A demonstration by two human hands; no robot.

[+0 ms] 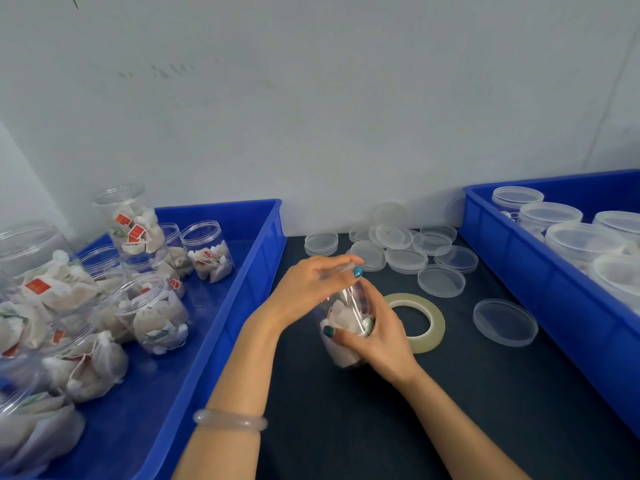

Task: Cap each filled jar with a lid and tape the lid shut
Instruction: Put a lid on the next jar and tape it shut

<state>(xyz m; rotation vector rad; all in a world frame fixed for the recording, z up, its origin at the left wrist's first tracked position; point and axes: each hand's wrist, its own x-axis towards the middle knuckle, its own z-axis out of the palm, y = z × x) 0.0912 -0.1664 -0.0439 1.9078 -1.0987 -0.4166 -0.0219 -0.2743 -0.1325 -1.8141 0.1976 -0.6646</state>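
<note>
Gripping the filled jar [346, 329] round its side with the right hand [379, 329], tilted, over the dark surface [485, 393] between the left tray [221, 206] and the right tray [502, 258]. Holding a blurred lid [341, 267] at the jar's mouth with the curled fingers of the left hand [310, 285]. Leaving the tape roll [417, 322] lying flat just beside the right hand, loose lids [440, 280] scattered behind it, uncapped jars [207, 251] sitting in the left tray.

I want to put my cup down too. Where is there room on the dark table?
Bare mat lies on the near side of the tape roll and the loose lid, beside the right tray. The back is crowded with lids.
</note>
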